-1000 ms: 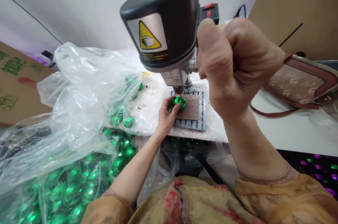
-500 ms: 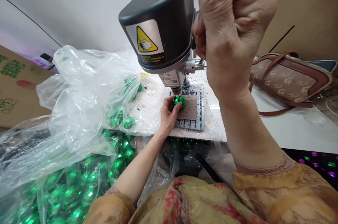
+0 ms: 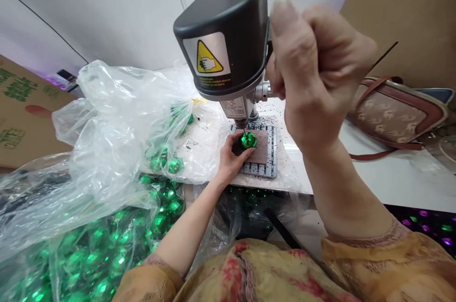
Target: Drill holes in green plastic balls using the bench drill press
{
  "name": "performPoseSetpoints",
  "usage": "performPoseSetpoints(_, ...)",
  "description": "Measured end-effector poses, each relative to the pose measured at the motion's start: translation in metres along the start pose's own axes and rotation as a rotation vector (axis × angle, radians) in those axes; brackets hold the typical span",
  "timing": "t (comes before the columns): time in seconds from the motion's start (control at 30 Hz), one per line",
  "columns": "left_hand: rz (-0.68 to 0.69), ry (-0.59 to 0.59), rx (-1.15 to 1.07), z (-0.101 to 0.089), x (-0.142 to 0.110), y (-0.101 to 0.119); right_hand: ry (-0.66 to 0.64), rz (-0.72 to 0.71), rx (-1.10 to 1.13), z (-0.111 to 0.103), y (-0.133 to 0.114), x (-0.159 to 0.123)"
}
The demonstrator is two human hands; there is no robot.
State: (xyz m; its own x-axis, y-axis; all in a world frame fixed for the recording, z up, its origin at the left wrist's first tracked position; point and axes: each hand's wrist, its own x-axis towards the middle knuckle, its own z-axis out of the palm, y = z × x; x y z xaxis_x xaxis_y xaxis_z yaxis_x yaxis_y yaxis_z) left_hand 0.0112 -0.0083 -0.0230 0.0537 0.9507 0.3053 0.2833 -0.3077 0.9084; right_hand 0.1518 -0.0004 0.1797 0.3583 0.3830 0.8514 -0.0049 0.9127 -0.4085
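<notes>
A small green faceted ball [image 3: 249,140] sits on a brown board [image 3: 261,150] on the grey base plate [image 3: 272,164] of a drill press [image 3: 221,31]. My left hand [image 3: 231,155] curls around its left side, index finger at the back and thumb at the front. The drill bit [image 3: 244,130] comes down at the ball's upper left; whether it touches cannot be made out. Raised beside the motor housing, my right hand [image 3: 313,74] is closed in a fist around the press's feed handle, which the hand mostly hides.
Clear plastic bags [image 3: 107,117] with green balls [image 3: 96,254] fill the left side. Dark shavings litter the white table [image 3: 374,174]. A patterned handbag [image 3: 395,112] lies at the right, with cardboard boxes [image 3: 399,17] behind and at far left.
The view has shifted slightly, so the press appears farther right. My right fist sits lower in view. My left thumb has slid from the ball's face to its front edge.
</notes>
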Motion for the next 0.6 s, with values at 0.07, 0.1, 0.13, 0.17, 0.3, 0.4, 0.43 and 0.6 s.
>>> performPoseSetpoints(0.07, -0.013, 0.009, -0.012, 0.0, 0.0, 0.001, -0.003, -0.024, -0.016, -0.003, -0.003, -0.009)
performPoseSetpoints(0.1, -0.018, 0.015, -0.014, 0.0, 0.0, 0.002, -0.003, -0.017, -0.048, -0.004, -0.005, -0.013)
performPoseSetpoints(0.13, -0.024, 0.02, -0.014, 0.0, -0.001, 0.004, -0.007, 0.003, -0.086, -0.006, -0.006, -0.017)
performPoseSetpoints(0.17, -0.027, 0.025, -0.012, 0.0, -0.001, 0.005, -0.016, 0.021, -0.113, -0.007, -0.007, -0.02)
performPoseSetpoints(0.3, -0.019, 0.035, 0.016, 0.0, -0.001, 0.01, -0.032, -0.05, -0.146, -0.012, -0.005, -0.03)
performPoseSetpoints(0.4, -0.004, 0.038, 0.029, 0.0, -0.002, 0.009, -0.05, -0.135, -0.181, -0.014, 0.001, -0.033)
performPoseSetpoints(0.43, -0.001, 0.039, 0.031, 0.0, -0.002, 0.008, -0.046, -0.172, -0.168, -0.014, 0.004, -0.034)
performPoseSetpoints(0.6, 0.006, 0.041, 0.054, -0.001, -0.004, 0.006, -0.043, -0.309, -0.084, -0.017, 0.013, -0.037)
